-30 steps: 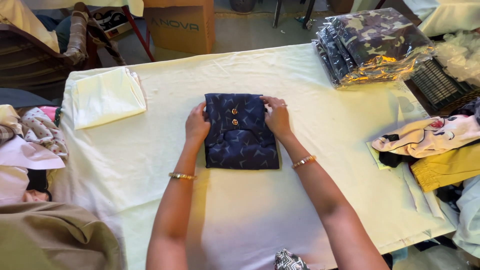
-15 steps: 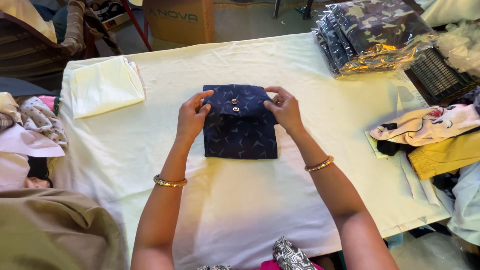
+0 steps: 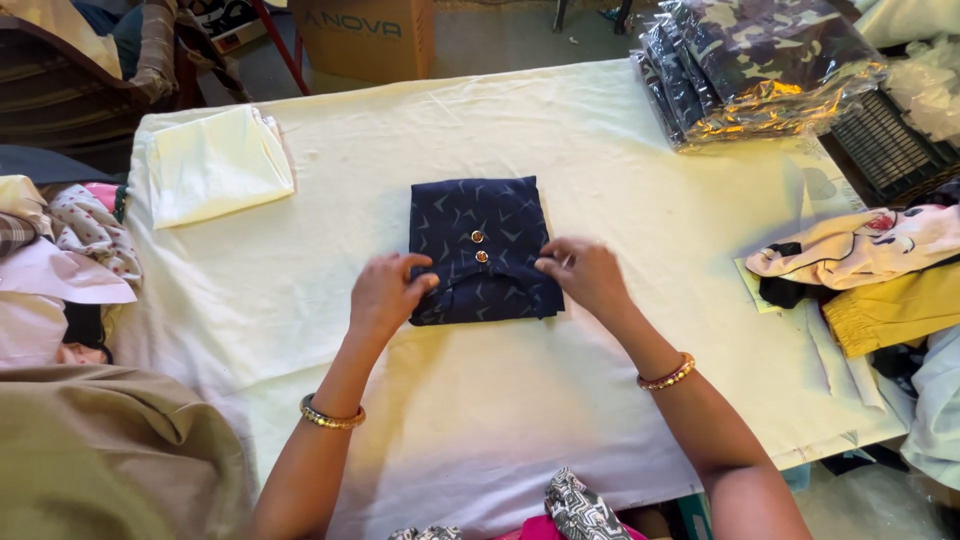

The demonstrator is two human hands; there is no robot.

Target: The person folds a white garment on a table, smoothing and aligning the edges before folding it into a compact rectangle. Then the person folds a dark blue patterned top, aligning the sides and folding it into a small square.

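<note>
A folded navy shirt (image 3: 480, 225) with a small pale pattern and two brass buttons lies in the middle of a table covered in pale yellow cloth (image 3: 560, 420). My left hand (image 3: 385, 293) pinches the shirt's near left part, fingers curled on the fabric. My right hand (image 3: 588, 276) pinches the near right part by the collar. Both wrists wear gold bangles.
A folded pale yellow cloth (image 3: 215, 165) lies at the table's far left. Plastic-wrapped camouflage garments (image 3: 760, 65) are stacked at the far right. Loose clothes (image 3: 880, 265) pile at the right edge, more fabric (image 3: 60, 250) at the left. A cardboard box (image 3: 365, 35) stands beyond the table.
My hands have slid from the shirt's far corners down to its near edge. The shirt stays flat on the table.
</note>
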